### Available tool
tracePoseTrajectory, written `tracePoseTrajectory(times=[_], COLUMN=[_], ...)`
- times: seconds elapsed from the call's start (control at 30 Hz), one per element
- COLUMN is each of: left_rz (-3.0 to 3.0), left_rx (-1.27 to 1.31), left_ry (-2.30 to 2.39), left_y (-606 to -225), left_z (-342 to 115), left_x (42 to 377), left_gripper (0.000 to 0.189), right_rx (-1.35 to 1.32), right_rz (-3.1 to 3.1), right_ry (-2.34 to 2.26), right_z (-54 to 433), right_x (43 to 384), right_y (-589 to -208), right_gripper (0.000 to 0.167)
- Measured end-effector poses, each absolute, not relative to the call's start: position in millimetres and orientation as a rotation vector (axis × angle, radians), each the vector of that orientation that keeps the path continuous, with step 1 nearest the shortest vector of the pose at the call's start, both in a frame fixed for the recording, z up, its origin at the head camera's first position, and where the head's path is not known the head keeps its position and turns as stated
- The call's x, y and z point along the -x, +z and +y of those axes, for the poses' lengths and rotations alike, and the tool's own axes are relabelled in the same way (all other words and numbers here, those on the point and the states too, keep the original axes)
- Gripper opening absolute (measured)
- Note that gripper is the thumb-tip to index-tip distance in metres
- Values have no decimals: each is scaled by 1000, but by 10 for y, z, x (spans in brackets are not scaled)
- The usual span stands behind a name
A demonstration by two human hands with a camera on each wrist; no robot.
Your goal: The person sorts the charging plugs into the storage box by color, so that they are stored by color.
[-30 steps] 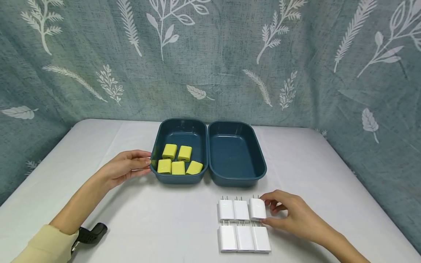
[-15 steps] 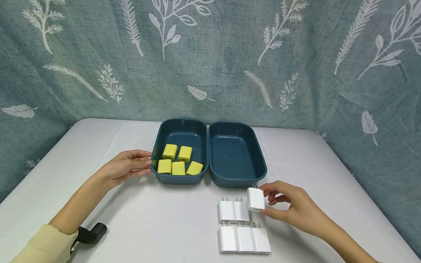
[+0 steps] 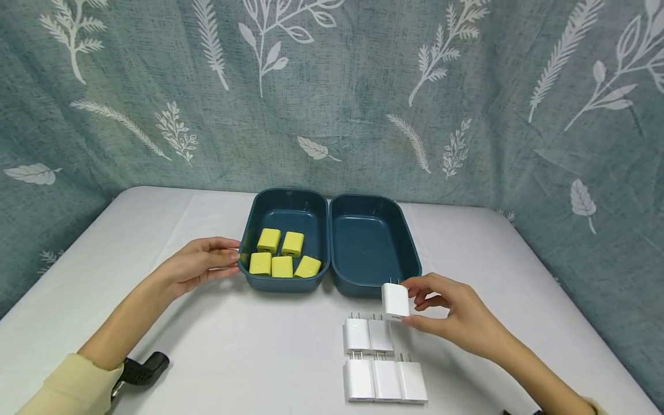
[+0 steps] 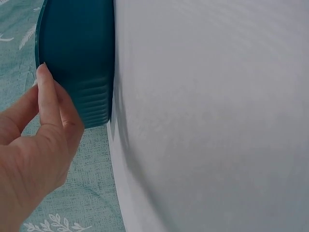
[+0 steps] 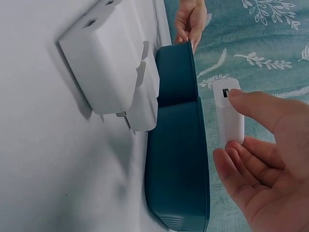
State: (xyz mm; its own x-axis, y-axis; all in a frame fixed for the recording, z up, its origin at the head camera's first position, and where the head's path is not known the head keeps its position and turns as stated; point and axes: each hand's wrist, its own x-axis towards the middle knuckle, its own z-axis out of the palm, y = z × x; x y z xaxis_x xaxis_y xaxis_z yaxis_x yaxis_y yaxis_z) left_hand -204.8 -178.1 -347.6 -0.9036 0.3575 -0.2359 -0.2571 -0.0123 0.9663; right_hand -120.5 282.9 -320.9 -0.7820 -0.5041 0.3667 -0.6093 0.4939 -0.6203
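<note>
My right hand (image 3: 451, 311) pinches a white USB wall charger (image 3: 395, 301) between thumb and fingers, its prongs pointing away and its port side towards me. It is raised above the table, just before the near wall of the right dark blue container (image 3: 370, 248), whose floor is bare. In the right wrist view the thumb lies beside the port of the held charger (image 5: 230, 113). My left hand (image 3: 202, 262) grips the rim of the left dark blue container (image 3: 282, 284) at its left side. Several yellow chargers (image 3: 282, 266) lie in that container.
On the white table (image 3: 249, 357), two white chargers (image 3: 357, 334) lie behind a front row of three white chargers (image 3: 385, 379). Both containers stand side by side near a leaf-patterned green-grey curtain (image 3: 207, 144). A black strap device (image 3: 145, 369) is on the left wrist.
My right hand has lifted the white charger from the right end of the back row and carried it up and leftwards towards the right container. The left hand stays at the rim.
</note>
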Motion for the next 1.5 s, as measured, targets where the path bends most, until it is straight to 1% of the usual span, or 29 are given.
tracePoseTrajectory(times=[0.27,0.5,0.8,1.1,1.5], left_rz=[1840,1845,1848,1852,1838], left_rx=[-121,-93,-93,-91,-86], left_ry=[1969,1976,1970,1963,1968], left_y=[-3486,-3484,-3472,-3473,-3478], left_z=[-1772,-1790,-1803,-1796,-1789], left_x=[2045,2058,2054,2053,2049], left_gripper=[49,46,46,47,48], right_rx=[-946,-918,-874,-805,-881], right_rz=[-2601,-2606,-2650,-2732,-2764], right_ry=[1199,1227,1196,1162,1140], right_z=[2787,2748,2669,2621,2486], right_x=[1324,1494,1717,1882,2054], right_y=[-3212,-3195,-3205,-3203,-3259], right_gripper=[45,44,47,46,44])
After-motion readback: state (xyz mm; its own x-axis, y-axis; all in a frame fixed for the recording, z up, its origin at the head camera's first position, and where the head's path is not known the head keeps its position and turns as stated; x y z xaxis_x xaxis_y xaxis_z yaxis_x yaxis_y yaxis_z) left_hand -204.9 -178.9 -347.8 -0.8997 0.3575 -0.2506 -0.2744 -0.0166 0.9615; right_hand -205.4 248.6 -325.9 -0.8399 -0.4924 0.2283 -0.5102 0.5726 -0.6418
